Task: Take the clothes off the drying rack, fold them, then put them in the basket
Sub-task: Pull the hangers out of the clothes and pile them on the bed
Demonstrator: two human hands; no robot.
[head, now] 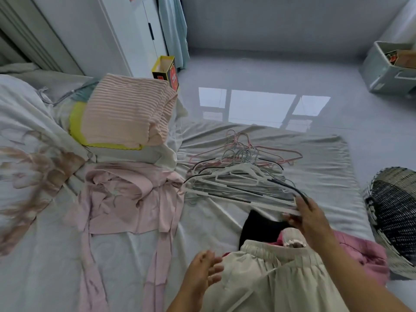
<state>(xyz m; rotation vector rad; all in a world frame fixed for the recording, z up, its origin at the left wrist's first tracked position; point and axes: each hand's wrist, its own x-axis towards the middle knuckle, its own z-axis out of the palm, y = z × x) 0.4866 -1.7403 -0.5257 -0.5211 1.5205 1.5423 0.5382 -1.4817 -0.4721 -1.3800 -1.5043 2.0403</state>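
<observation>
Right hand (311, 218) pinches a white hanger (292, 212) at the hanger pile (243, 174) mid-frame, left hand (202, 273) rests slack on the cream garment (270, 278) at bottom centre; advice: lay the hanger flat, smooth the waistband, fold; basket (396, 176) at right edge.

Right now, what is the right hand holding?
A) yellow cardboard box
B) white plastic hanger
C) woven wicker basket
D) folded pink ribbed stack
B: the right hand pinches the bar of a white plastic hanger at the near edge of the hanger pile.
</observation>
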